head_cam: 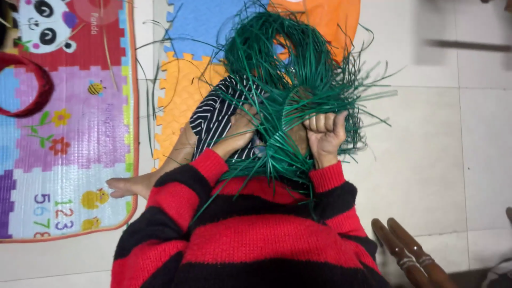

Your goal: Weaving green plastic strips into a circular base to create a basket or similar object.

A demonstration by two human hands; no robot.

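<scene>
Nearest the camera, two sleeves in red and black stripes [250,234] fill the bottom of the view, from about five to seven o'clock. Just past the cuffs, two hands are at work. The right hand [325,136] sits a touch right of centre, curled into a fist, fingers wrapped tight round a gathered clump of green strips [290,96]. The left hand [240,133] lies just left of centre, fingers pressed down flat into the same strips over a black-and-white striped cloth [213,117]; whether it actually grips any I cannot tell.

The bundle is one big tangle, far too many strands to count. It loops up toward twelve o'clock and sprays loose ends out to three o'clock.

At eight o'clock, one bare foot [128,186] rests on the floor. At four o'clock, two dark wooden sticks [408,256] lie side by side on the pale tiled floor [453,160].

Further out, at nine o'clock, one printed play mat [80,149] with flowers and ducks, and one red band [26,85] lying on it at ten o'clock. Farthest off, at twelve o'clock, foam puzzle tiles [186,80] in orange and blue, at least three pieces, touching edge to edge under the green loop.
</scene>
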